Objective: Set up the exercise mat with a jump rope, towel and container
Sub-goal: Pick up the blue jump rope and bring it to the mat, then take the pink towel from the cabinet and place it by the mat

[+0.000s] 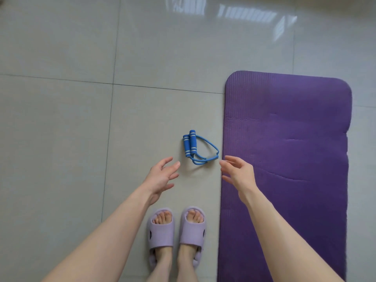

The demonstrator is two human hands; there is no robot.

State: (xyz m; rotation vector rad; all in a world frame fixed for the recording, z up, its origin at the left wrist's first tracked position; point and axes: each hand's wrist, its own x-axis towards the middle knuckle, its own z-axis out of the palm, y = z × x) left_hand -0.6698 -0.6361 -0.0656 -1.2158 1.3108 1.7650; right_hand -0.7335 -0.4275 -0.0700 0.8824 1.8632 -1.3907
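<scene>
A blue jump rope (193, 147) lies coiled on the grey tiled floor, its two foam handles side by side, just left of the mat's long edge. The purple exercise mat (289, 139) is spread flat on the right. My left hand (162, 176) hovers with spread fingers just below and left of the rope. At the mat's left edge, my right hand (238, 173) hovers with relaxed fingers, just right of the rope's cord. Neither hand touches the rope. No towel or container is in view.
My two feet in lilac slippers (177, 233) stand on the floor below the rope, beside the mat. Glossy grey tiles (81, 119) stretch left and ahead, with window glare at the top.
</scene>
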